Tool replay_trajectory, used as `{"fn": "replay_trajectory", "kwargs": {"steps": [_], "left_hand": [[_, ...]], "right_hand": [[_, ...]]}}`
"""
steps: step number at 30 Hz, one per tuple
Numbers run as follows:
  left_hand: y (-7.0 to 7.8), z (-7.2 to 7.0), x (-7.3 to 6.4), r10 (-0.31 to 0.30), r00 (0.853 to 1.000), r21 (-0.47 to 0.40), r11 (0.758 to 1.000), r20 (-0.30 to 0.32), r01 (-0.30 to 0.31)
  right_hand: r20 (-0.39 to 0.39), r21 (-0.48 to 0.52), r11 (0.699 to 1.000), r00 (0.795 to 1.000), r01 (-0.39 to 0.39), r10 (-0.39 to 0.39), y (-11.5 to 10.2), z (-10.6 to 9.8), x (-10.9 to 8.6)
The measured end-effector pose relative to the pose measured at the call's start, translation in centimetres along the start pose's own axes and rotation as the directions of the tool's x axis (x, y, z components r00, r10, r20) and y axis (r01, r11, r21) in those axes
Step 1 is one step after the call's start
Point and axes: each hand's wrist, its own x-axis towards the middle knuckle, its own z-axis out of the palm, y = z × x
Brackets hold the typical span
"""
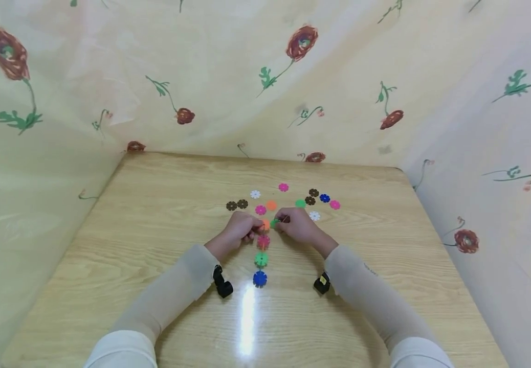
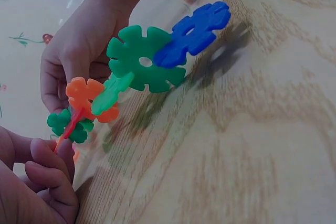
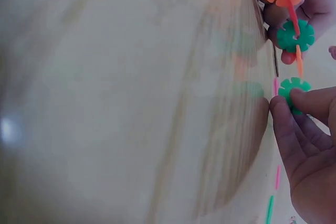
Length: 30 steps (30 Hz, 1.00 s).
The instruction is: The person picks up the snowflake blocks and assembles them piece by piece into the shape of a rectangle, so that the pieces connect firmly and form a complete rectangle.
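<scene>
A chain of notched plastic flower-shaped discs runs toward the person, with a blue disc (image 1: 260, 278) at its near end. Above that come a green disc (image 1: 261, 259) and a pinkish-red disc (image 1: 263, 241). My left hand (image 1: 240, 227) pinches the chain's far part by an orange disc (image 1: 266, 225). Opposite it, my right hand (image 1: 299, 225) pinches a green disc (image 3: 294, 88) between thumb and fingers. In the right wrist view this disc is right at the edge of an orange disc (image 3: 299, 60). In the left wrist view the blue end (image 2: 197, 32) slants over the tabletop.
Loose discs lie flat beyond the hands: brown (image 1: 231, 206), white (image 1: 255, 194), pink (image 1: 283, 187), green (image 1: 300, 203) and blue (image 1: 324, 198) among them. The wooden table (image 1: 155, 189) meets flower-patterned sheeting (image 1: 228, 76) at its back and sides. Each wrist carries a black camera.
</scene>
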Motion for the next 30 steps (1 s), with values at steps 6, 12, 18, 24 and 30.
{"fn": "replay_trajectory", "kwargs": {"steps": [6,12,18,24,30], "left_hand": [[0.21,0.14,0.15,-0.004,1.0,0.005,1.0,-0.007,0.004],[0.23,0.24,0.05,-0.012,0.999,0.017,1.0,-0.036,0.013],[0.34,0.33,-0.12,-0.009,0.998,0.006,1.0,-0.068,0.01],[0.29,0.42,-0.24,-0.02,0.997,-0.007,1.0,-0.077,0.02],[-0.04,0.72,-0.12,-0.023,0.996,-0.023,1.0,-0.092,0.021]], "right_hand": [[-0.025,-0.081,0.996,0.999,0.03,-0.032,-0.3,0.09,-0.28],[-0.016,-0.076,0.997,0.999,0.031,-0.033,-0.32,0.23,-0.34],[-0.01,-0.085,0.994,0.997,0.071,-0.072,-0.43,0.43,-0.11],[0.005,-0.111,0.989,0.995,0.101,-0.101,-0.69,0.45,-0.02],[-0.012,-0.156,0.976,0.987,0.155,-0.158,-0.71,0.33,-0.19]]}}
